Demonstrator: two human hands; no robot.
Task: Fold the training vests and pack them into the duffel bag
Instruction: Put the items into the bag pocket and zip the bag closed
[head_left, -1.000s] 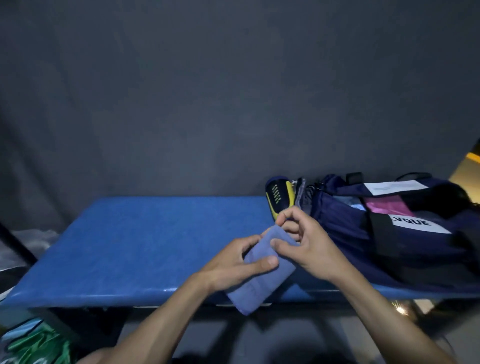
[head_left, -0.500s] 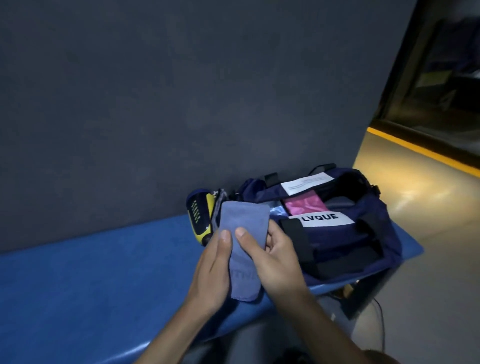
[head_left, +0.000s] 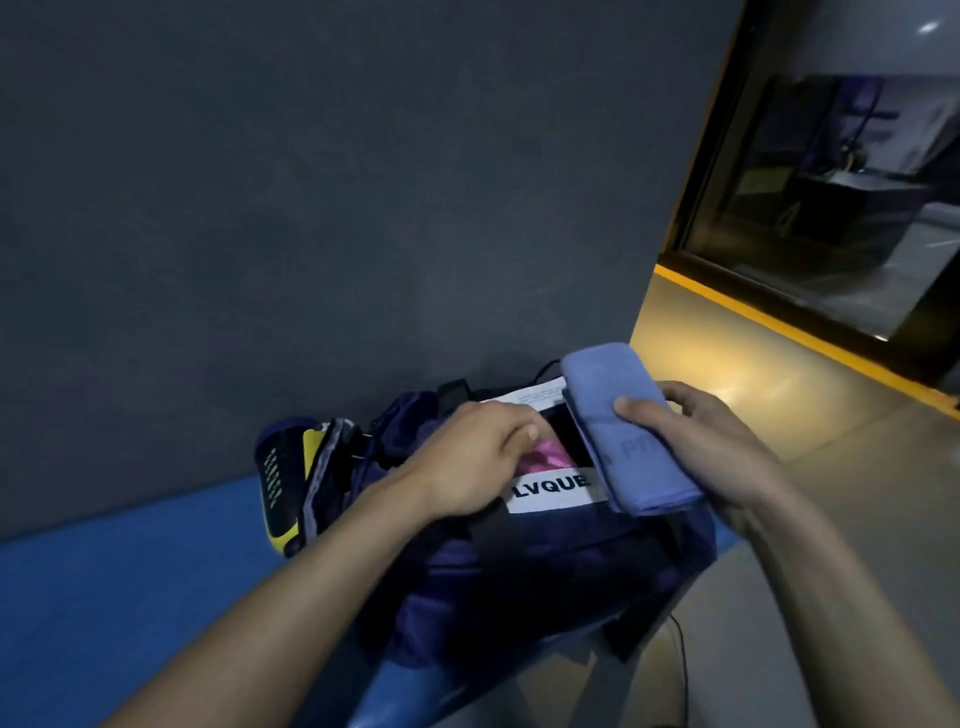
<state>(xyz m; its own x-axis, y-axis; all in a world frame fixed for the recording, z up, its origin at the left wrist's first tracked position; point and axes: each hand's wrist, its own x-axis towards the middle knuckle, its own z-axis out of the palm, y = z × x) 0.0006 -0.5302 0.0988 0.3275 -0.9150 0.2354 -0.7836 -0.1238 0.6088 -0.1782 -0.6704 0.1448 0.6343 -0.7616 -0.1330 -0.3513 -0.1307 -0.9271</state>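
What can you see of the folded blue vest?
The folded blue vest is a soft, light-blue cloth bundle, folded into a thick oblong with rounded edges and faint dark lettering on top. The right hand grips it, thumb on top, holding it tilted over the open navy duffel bag. Whether it touches the bag is unclear.
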